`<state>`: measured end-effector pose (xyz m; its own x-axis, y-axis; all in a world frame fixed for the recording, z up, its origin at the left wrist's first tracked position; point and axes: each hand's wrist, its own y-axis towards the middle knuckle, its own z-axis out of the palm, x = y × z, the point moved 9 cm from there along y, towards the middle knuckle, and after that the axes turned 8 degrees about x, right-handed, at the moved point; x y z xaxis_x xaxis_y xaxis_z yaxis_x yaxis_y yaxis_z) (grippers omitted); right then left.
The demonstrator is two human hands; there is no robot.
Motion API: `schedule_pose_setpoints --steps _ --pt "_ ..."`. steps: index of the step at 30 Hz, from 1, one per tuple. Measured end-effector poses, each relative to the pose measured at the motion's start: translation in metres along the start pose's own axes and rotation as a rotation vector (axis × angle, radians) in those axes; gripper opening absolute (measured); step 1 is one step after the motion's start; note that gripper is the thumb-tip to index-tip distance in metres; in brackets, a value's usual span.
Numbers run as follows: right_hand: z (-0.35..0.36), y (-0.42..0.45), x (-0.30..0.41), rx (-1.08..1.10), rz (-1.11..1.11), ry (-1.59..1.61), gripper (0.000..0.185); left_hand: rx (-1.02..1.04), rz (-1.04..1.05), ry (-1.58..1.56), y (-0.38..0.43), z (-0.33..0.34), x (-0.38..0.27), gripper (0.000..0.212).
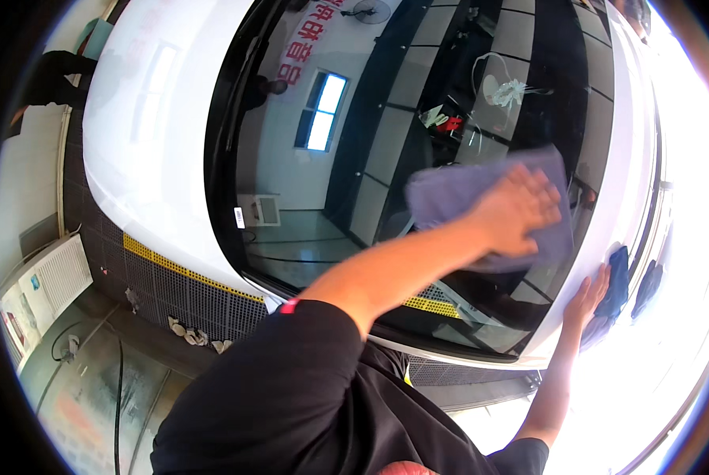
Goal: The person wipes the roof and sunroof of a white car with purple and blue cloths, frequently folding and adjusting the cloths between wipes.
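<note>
My left hand (518, 208) lies spread on a grey-purple cloth (449, 190), pressing it to the glossy windshield (295, 184) of a white car. Hand and cloth are both blurred. The left forearm crosses over the near side of the glass. At the roof edge, my right hand (589, 294) rests with straight fingers against the white roof (592, 237). A dark blue cloth (619, 276) touches the right side of that hand; whether the hand grips it is not visible. Strong glare washes out the roof on the right.
The white hood (146, 119) spreads to the left, bordered by a black wiper cowl (221, 142). A person in dark clothes (57, 77) stands beyond it. Dark floor grating with a yellow strip (182, 264), a white appliance (51, 285) and a black hose (118, 404) are below left.
</note>
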<state>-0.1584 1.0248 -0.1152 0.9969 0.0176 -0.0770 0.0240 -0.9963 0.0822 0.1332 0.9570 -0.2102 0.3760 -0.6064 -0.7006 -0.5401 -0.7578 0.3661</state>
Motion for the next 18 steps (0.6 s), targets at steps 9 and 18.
schedule_pose_setpoints --steps 9,18 --pt "-0.005 -0.002 0.011 -0.051 -0.017 -0.087 0.058 -0.387 -1.355 0.468 -0.457 -0.125 0.278 0.067" --pt "-0.005 -0.01 0.002 -0.121 0.005 -0.01 0.056 0.017 -0.447 0.272 -0.066 -0.008 -0.024 0.078"
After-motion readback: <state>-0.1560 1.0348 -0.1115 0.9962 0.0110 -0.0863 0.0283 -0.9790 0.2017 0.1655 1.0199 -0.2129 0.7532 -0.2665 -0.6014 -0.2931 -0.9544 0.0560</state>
